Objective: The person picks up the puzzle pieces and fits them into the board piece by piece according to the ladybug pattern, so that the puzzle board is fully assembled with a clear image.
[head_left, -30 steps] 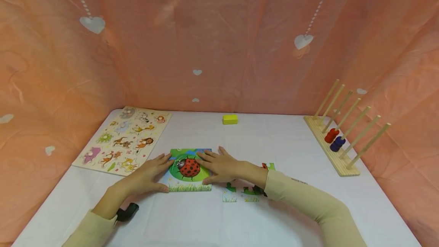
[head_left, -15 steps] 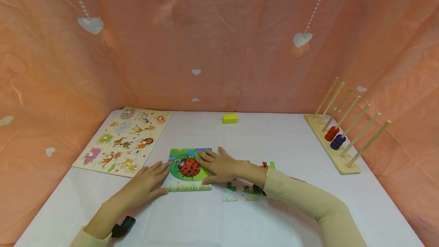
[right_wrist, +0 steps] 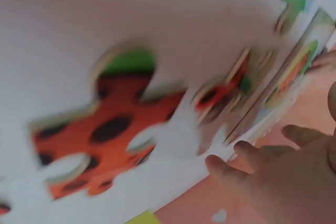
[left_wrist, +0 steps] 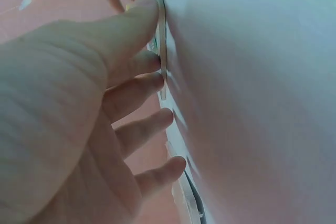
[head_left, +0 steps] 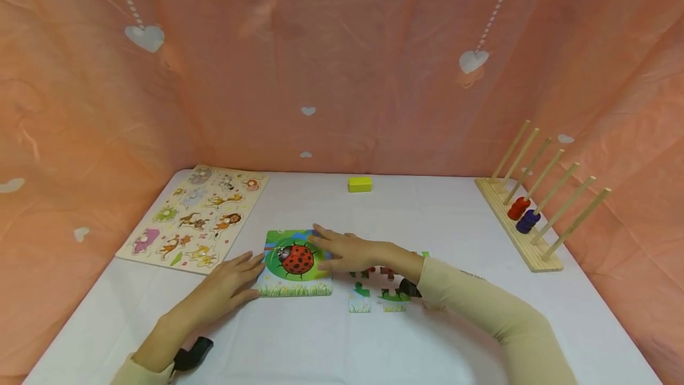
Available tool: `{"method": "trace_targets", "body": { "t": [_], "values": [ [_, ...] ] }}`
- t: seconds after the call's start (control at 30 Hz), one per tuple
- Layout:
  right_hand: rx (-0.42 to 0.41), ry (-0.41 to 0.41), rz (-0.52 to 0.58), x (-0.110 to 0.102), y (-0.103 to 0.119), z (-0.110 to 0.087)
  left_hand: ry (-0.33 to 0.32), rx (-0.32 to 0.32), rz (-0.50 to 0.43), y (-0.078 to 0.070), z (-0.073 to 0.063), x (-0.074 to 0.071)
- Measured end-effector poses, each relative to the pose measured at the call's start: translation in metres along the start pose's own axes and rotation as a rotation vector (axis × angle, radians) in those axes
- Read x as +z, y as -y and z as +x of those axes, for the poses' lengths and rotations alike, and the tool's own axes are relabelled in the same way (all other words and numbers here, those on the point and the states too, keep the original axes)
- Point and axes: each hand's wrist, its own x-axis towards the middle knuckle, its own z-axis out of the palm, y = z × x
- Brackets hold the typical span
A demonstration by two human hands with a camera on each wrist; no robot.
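Evidently, your left hand (head_left: pixel 225 285), fingers extended, gripping nothing, flanks the ladybird board (head_left: pixel 296 263), left of centre, perhaps to steady it; your right hand (head_left: pixel 350 251), outstretched and holding nothing, overlaps its far right corner. Loose puzzle pieces (head_left: pixel 360 305) lie right, probably for easy reach.

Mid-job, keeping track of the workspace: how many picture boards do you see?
2: the ladybug board, near the left hand and right hand, and the animal board, farther left. No third shows, though the right arm hides some of the table.
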Motion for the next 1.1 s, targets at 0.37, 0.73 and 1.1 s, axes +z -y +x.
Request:
{"method": "trace_targets", "body": {
  "t": [0.37, 0.73, 1.1],
  "values": [
    [0.041, -0.194, 0.043, -0.010, -0.023, -0.031, 0.025, -0.030, -0.004, -0.001, 0.001, 0.000],
    [0.084, -0.253, 0.167, -0.002, -0.028, -0.052, 0.016, -0.058, -0.025, 0.000, 0.000, 0.001],
    [0.106, -0.295, 0.180, 0.010, -0.024, -0.056, -0.014, -0.027, -0.023, 0.000, 0.000, 0.001]
  ]
}}
